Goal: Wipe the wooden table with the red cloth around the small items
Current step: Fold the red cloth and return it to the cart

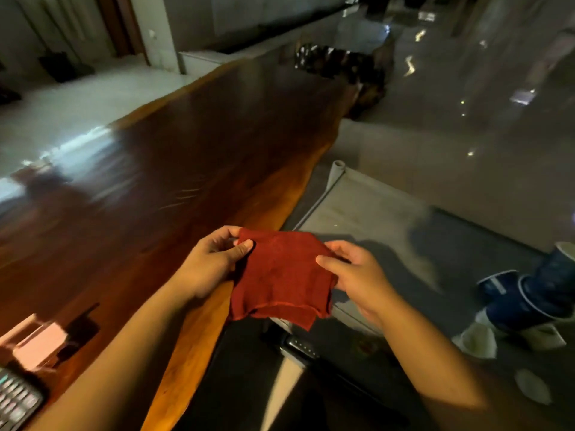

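Both of my hands hold up a red cloth [280,275], folded, in the air over the right edge of the long wooden table [149,181]. My left hand [214,262] pinches its upper left corner. At the cloth's right edge, my right hand [357,275] grips it between thumb and fingers. The cloth hangs clear of the table top. Small items sit at the table's near left: a pale pink box [40,346] and a calculator [15,399].
Right of the table stands a grey surface [389,219] with a rolled white edge. Blue paper cups [535,293] and white crumpled bits [479,340] lie at the far right. A dark object [298,346] sits below the cloth. Glossy floor lies beyond.
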The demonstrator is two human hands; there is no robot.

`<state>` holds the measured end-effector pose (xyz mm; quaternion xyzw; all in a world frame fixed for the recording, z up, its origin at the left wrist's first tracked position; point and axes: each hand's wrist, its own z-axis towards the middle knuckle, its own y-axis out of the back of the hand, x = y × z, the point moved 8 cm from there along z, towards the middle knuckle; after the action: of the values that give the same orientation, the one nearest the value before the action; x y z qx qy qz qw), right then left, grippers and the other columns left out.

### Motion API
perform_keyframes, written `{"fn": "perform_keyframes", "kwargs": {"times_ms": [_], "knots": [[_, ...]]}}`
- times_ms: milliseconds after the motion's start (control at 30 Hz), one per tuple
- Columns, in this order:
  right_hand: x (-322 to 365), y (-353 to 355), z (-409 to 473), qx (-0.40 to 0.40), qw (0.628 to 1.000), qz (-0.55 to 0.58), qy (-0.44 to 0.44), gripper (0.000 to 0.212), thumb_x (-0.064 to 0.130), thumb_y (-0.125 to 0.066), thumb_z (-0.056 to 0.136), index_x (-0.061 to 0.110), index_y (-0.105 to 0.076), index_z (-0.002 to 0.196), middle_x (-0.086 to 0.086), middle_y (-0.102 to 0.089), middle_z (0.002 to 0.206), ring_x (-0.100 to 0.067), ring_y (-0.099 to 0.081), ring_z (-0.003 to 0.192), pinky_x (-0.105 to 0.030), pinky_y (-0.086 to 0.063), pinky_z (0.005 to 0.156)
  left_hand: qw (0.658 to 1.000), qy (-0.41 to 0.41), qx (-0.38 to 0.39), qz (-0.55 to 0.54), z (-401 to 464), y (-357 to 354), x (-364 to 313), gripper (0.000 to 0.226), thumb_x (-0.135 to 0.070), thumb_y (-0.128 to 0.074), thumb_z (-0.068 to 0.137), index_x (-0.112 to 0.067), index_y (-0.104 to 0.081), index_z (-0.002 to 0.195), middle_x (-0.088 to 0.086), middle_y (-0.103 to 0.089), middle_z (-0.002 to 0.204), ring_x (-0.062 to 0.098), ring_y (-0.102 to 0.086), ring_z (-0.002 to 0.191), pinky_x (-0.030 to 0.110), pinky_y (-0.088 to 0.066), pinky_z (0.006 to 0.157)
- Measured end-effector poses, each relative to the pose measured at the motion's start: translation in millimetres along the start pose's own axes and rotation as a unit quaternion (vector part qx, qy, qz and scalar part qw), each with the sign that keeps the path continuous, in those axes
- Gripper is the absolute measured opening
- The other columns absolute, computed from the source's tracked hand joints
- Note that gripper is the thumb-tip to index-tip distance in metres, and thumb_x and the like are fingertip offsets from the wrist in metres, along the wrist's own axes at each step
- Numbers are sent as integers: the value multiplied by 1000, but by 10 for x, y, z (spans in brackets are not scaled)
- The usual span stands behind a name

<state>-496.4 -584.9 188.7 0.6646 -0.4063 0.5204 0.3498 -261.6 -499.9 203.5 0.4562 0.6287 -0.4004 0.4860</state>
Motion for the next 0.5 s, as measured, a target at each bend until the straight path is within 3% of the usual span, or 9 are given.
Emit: {"fn": "perform_keyframes", "kwargs": {"times_ms": [67,133,300,367,500], "knots": [[-146,294,51,-25,999,9,-25,17,24,-74,80,35,-76,93,3,-78,98,-20,-75,94,-43,-60,83,1000,21,19,1,239,-288,81,11,-10,-64,96,-20,-67,93,3,-66,79,14,-65,62,26,-52,52],[-350,575,152,-52,997,13,-59,15,23,-74,82,31,-76,94,1,-79,94,-21,-75,90,-45,-61,80,998,48,36,13,479,-543,190,14,-11,-64,96,-22,-68,90,2,-69,80,15,-67,68,30,-54,59],[-853,1012,481,-103,984,28,-141,14,10,-72,89,21,-70,97,2,-77,80,-11,-75,70,-29,-56,55,989,118,45,74,954,-915,554,8,-20,-64,98,-23,-67,104,4,-74,102,20,-73,90,32,-57,63],[-951,1115,635,-117,981,12,-156,16,7,-72,89,20,-67,97,1,-74,76,-9,-71,61,-25,-52,47,985,143,38,90,1124,-1015,691,11,-22,-64,98,-22,-66,109,3,-74,103,20,-75,90,32,-59,64],[-1002,1219,940,-113,981,-32,-152,23,-1,-68,90,6,-65,111,-9,-67,87,-18,-61,68,-31,-49,58,980,165,12,111,1424,-1109,866,18,-26,-65,97,-21,-64,115,6,-74,108,17,-76,86,31,-61,68]]}}
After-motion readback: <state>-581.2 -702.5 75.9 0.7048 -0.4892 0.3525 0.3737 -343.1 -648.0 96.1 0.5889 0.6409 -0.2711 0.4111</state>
